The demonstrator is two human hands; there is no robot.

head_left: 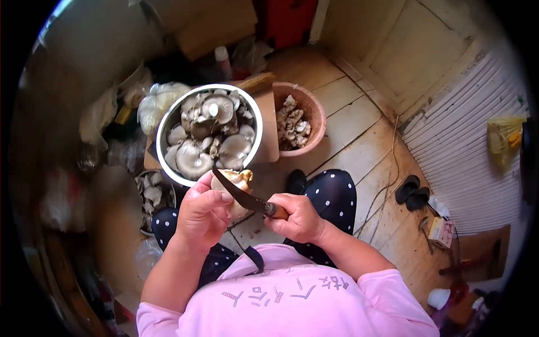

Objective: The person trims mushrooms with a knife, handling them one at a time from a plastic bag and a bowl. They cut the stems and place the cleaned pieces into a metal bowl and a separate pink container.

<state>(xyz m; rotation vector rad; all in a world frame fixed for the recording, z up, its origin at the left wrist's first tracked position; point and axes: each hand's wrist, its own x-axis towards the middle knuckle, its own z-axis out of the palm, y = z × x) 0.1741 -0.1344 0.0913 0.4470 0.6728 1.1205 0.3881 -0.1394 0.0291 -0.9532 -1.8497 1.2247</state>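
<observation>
Head view: the right hand point(297, 218) is clamped on the brown wooden handle point(279, 211) of a dark curved-blade knife point(241, 194), its blade across a pale mushroom piece point(234, 182) pinched in the left hand point(203, 212); blade-to-flesh contact appears likely but is unconfirmed. Both are just beside the white-rimmed round basin point(210, 181) of grey-brown mushrooms point(193, 160).

Mushrooms point(193, 160) in basin point(258, 135); tub point(318, 119) right; slippers point(407, 189) farther right.
</observation>
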